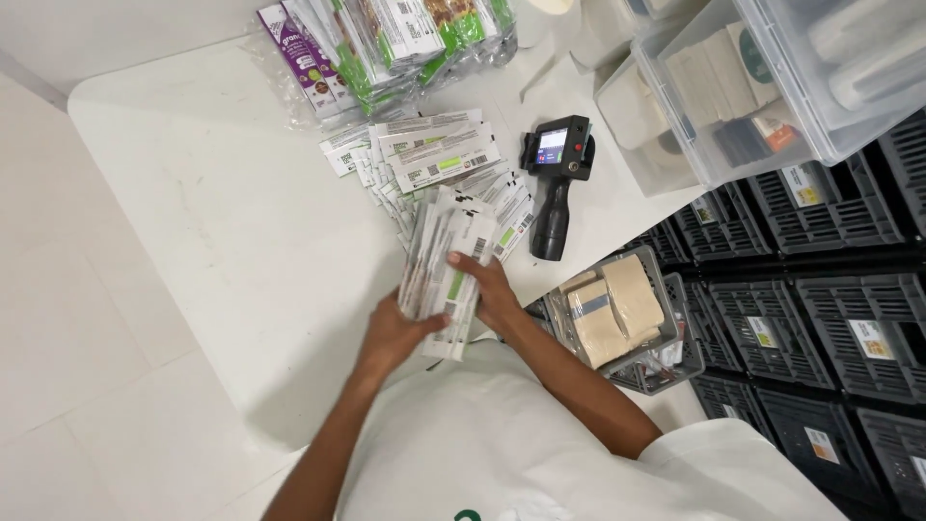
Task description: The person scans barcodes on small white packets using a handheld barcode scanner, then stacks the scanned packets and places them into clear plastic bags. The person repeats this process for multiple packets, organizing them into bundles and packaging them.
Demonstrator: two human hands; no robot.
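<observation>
— Sachets, white with green panels: one stack, near the counter's near edge, middle of the scene. Who holds it?

— You do. Your left hand grips the stack's near-left side, fingers curled under it; your right hand lies flat over its right side, fingers spread on the top sachet.

— Item two?

— Loose sachets, fanned on the counter just beyond your stack, touching it.

— Item three?

— Black handheld device with a small screen, lying on the counter right of the fan, near it, handle toward you.

— Further back?

— Clear bags of purple and green packets, far edge. Clear bins far right; black crates right, below counter level.
</observation>
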